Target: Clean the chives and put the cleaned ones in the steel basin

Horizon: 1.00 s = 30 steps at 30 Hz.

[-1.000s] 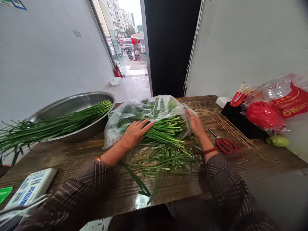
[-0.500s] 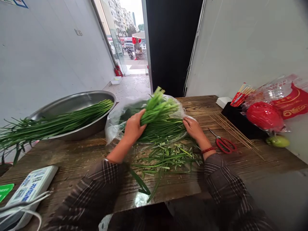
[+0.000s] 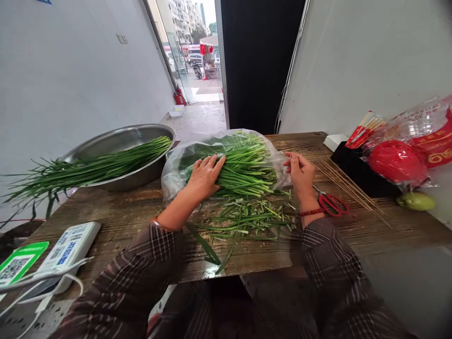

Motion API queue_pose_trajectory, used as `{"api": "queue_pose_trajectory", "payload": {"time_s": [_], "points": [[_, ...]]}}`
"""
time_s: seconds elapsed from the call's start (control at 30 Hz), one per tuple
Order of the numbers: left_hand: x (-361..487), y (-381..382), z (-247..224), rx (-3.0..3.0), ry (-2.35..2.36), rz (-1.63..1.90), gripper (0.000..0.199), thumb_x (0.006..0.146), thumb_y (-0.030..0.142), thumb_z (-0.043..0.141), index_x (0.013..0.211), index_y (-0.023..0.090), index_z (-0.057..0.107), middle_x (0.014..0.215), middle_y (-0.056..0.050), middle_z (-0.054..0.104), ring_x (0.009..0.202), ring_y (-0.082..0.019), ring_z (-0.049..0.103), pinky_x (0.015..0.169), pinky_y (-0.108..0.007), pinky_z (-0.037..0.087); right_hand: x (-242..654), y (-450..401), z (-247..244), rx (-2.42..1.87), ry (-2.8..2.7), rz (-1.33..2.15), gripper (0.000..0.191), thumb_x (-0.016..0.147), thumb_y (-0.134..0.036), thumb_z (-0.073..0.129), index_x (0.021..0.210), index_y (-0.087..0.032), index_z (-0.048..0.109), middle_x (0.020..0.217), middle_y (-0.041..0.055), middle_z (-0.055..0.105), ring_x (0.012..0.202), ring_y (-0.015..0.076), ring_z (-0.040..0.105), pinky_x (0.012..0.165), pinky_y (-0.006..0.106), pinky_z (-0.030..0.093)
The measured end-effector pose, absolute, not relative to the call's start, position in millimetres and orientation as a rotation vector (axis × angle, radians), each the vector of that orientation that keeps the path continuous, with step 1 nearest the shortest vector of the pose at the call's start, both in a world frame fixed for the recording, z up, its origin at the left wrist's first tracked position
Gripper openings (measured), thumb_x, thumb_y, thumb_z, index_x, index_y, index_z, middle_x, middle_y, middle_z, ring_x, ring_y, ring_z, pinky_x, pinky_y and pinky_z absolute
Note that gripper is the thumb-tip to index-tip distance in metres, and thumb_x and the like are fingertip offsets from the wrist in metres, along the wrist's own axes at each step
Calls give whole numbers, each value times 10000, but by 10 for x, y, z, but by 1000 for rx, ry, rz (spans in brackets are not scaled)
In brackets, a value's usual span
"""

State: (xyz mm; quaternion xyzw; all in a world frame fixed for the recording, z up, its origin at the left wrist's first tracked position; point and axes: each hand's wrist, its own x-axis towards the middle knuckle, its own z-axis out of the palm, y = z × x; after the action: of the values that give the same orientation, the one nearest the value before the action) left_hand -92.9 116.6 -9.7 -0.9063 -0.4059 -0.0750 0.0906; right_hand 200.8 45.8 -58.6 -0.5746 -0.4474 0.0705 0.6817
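Left hand (image 3: 205, 176), fingers spread, presses green stalks (image 3: 247, 169) lying in a clear plastic bag (image 3: 176, 167); right hand (image 3: 302, 173) pinches the bag's right edge. Trimmings (image 3: 247, 219) fill the strip toward the table's (image 3: 141, 212) near edge; red-handled scissors (image 3: 332, 203) lie beside the right wrist.

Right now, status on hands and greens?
Left hand on bundled greens. Right hand at plastic bag's edge. Loose trimmings in front; scissors beside right wrist.

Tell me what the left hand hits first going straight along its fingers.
The left hand would likely meet the green stalks at its fingertips first, then the far side of the plastic bag; its height over them is unclear.
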Motion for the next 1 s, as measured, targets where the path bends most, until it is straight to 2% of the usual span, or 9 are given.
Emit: {"api": "queue_pose_trajectory", "payload": {"time_s": [0.07, 0.13, 0.27, 0.37, 0.63, 0.8, 0.9, 1.0], "points": [[-962, 1040, -62, -2713, -1187, -235, 939, 683, 152, 740, 1508, 159, 291, 1555, -193, 340, 1429, -375, 314, 1152, -591, 238, 1975, 454, -566, -1264, -1006, 182, 439, 887, -547, 509, 966, -166, 714, 656, 1, 646, 471, 91, 506, 481, 226, 416], [-999, 896, -76, -2749, -1120, -337, 799, 743, 129, 680, 1475, 172, 361, 1541, -171, 376, 1424, -356, 330, 1158, -600, 224, 1946, 444, -550, -1257, -1012, 197, 427, 886, -542, 511, 961, -173, 713, 660, -1, 645, 474, 88, 511, 481, 224, 419], [-1032, 672, -257, -2886, -877, -629, 448, 896, 156, 500, 1339, 205, 538, 1365, -113, 570, 1261, -262, 506, 1084, -474, 394, 1891, 410, -518, -1240, -1004, 223, 409, 873, -537, 533, 938, -178, 716, 658, -6, 643, 478, 82, 515, 473, 218, 419], [-994, 664, -466, -2954, -786, -686, 337, 922, 229, 509, 1239, 195, 621, 1217, -112, 630, 1101, -252, 555, 964, -437, 468, 1856, 378, -507, -1219, -1009, 256, 399, 858, -530, 562, 927, -171, 722, 647, -7, 637, 478, 80, 511, 475, 219, 418], [-868, 900, -789, -2969, -912, -920, 227, 846, 251, 642, 1052, 179, 703, 1062, -93, 650, 939, -229, 552, 842, -387, 449, 1724, 142, -578, -1277, -1101, 368, 377, 874, -506, 555, 971, -181, 720, 695, 5, 664, 542, 105, 554, 543, 245, 455], [-873, 865, -787, -2981, -907, -999, 259, 812, 218, 672, 1065, 172, 703, 1065, -93, 653, 950, -234, 558, 855, -391, 448, 1556, -133, -644, -1403, -1480, 267, 273, 892, -409, 564, 953, -200, 729, 845, 49, 731, 757, 168, 650, 707, 303, 490], [-893, 836, -787, -3004, -914, -1104, 271, 817, 202, 657, 1085, 187, 695, 1065, -80, 657, 970, -226, 563, 873, -388, 458, 1497, -241, -735, -1488, -1684, 168, 245, 899, -370, 561, 988, -210, 724, 978, 78, 734, 896, 205, 657, 793, 339, 491], [-915, 811, -789, -3027, -890, -1208, 270, 827, 197, 646, 1093, 175, 688, 1067, -80, 670, 978, -222, 571, 887, -388, 467, 1480, -283, -839, -1577, -1754, 97, 244, 895, -354, 573, 1021, -210, 724, 1006, 91, 726, 939, 225, 647, 843, 367, 481]]}}
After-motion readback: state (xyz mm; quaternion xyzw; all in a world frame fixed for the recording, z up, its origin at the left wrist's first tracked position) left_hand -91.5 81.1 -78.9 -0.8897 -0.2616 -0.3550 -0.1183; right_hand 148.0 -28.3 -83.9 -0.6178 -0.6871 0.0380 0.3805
